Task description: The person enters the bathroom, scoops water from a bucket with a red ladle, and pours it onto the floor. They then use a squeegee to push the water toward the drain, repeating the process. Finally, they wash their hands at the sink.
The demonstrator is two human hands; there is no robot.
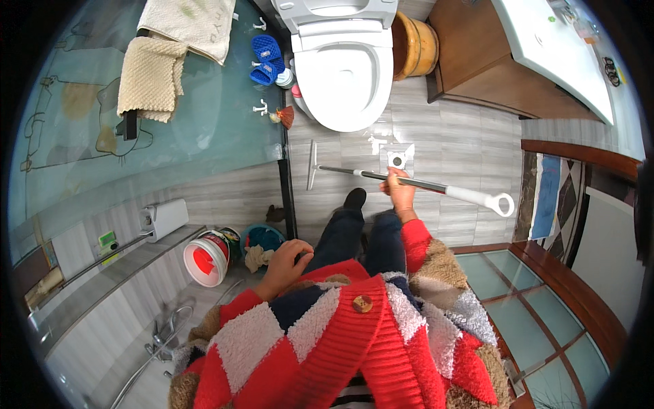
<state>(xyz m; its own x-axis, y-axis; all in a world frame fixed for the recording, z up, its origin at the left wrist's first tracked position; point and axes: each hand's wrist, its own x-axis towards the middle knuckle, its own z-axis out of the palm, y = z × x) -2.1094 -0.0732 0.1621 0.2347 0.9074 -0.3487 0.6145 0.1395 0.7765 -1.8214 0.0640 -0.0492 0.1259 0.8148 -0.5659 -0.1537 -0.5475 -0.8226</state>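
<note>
My right hand [401,193] is closed around the metal pole of a long-handled floor squeegee [465,196]. The pole lies across the view, its white ring-ended handle to the right and its narrow head [312,166] to the left, over the tiled floor. Just beyond my fingers is a square floor drain [397,161], with wet patches beside it. My left hand [286,266] holds nothing and hovers near my lap, fingers loosely curled. Left of it, a blue basin [263,236] with cloths in it stands beside a white and red bucket [204,263].
A toilet [347,82] with its lid up stands ahead, a wooden bucket [416,46] to its right. Beyond that is a brown vanity cabinet [490,76]. A glass partition [219,117] with towels and blue slippers edges the left side; a framed glass door [536,307] is at lower right.
</note>
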